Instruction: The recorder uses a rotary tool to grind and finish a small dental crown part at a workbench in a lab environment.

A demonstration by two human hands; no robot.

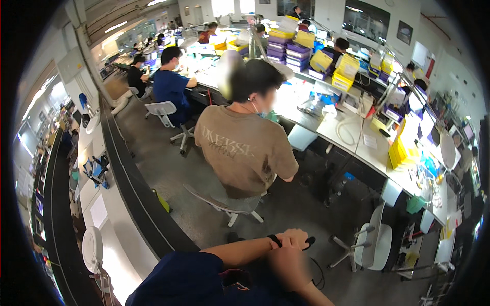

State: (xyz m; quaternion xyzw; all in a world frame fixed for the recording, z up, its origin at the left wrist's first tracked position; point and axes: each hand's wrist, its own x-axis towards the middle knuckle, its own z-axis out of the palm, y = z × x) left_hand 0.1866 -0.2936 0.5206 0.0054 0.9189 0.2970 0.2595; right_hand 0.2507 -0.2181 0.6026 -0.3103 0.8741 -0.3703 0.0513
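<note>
My left hand (293, 237) reaches across in front of me, its fingers curled. A black band (275, 240) circles the left wrist. A small dark piece (309, 243) shows at the far side of that hand; its kind is unclear. My right hand (287, 262) is smeared by motion and lies close against the left wrist, by the band. The right fingers cannot be made out. Below the hands, a thin black cable (320, 273) hangs in a loop.
A seated person in a brown shirt (245, 148) is just ahead. An office chair (375, 239) stands to the right. Long white workbenches (339, 130) carry yellow bins (403, 150) and purple bins (297, 53). Along the left runs a dark-edged counter (125, 188) with a white round lamp (92, 250).
</note>
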